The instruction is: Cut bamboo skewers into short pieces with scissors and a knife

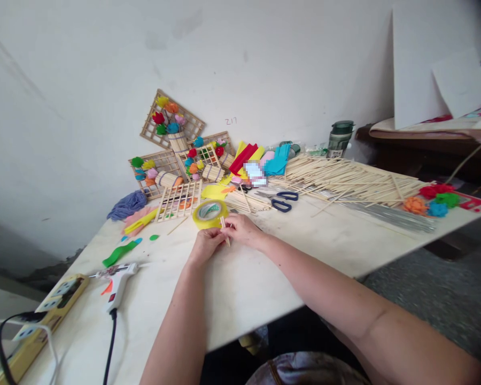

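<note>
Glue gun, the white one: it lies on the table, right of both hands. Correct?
Wrong side: in the head view, the white glue gun lies on the table, left of both the left hand and the right hand.

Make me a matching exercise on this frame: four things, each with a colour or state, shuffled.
1. Glue gun
2. Scissors
3. Roll of tape
4. Short sticks

A. Blue-handled
B. Held between the left hand and right hand
C. Mostly white
D. Yellow and round

Pairs: 1-C, 2-A, 3-D, 4-B
</note>
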The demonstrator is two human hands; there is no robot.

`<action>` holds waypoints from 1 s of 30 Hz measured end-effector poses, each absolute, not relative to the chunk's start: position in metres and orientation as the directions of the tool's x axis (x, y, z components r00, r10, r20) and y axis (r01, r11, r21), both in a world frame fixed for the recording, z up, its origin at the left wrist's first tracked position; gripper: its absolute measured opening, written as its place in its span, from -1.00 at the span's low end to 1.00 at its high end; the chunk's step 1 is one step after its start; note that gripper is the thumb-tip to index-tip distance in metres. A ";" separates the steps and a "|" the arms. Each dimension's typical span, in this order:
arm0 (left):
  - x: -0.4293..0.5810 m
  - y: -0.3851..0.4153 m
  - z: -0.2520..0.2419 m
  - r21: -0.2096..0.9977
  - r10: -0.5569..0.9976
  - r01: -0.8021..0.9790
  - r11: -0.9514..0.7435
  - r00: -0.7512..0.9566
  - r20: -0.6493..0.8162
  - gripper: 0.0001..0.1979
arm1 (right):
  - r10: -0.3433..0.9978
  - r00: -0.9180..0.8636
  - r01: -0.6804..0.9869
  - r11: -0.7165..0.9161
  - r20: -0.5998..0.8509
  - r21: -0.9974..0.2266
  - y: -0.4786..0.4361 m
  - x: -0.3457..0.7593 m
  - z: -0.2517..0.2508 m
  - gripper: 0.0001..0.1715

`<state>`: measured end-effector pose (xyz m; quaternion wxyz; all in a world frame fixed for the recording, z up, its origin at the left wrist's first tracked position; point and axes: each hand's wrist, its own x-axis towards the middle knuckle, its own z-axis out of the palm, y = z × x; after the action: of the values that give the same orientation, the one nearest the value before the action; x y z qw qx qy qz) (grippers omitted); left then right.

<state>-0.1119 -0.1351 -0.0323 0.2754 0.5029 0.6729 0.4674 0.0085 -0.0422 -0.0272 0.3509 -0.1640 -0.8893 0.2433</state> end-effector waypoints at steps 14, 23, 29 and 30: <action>-0.113 -0.137 -0.025 0.948 0.790 0.254 -0.190 -0.534 0.302 -0.71 | 0.548 -0.820 0.207 0.554 0.166 -0.807 -0.067 0.012 -0.026 -0.82; -0.110 -0.136 -0.025 0.973 0.826 0.130 -0.189 -0.515 0.229 -0.75 | 0.574 -0.785 0.162 0.554 0.233 -0.817 -0.067 0.006 -0.033 -0.78; -0.121 -0.139 -0.021 0.959 0.757 0.232 -0.164 -0.594 0.273 -0.71 | 0.635 -0.744 0.114 0.425 0.207 -0.898 -0.067 0.006 -0.032 -0.75; -0.128 -0.141 -0.021 0.949 0.691 0.282 -0.139 -0.659 0.297 -0.69 | 0.644 -0.730 0.109 0.439 0.228 -0.892 -0.067 0.007 -0.031 -0.75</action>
<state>-0.1276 -0.1413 -0.0208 0.1570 0.3819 0.6371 0.6508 0.0066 -0.0669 -0.0314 0.2821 -0.2354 -0.8000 0.4743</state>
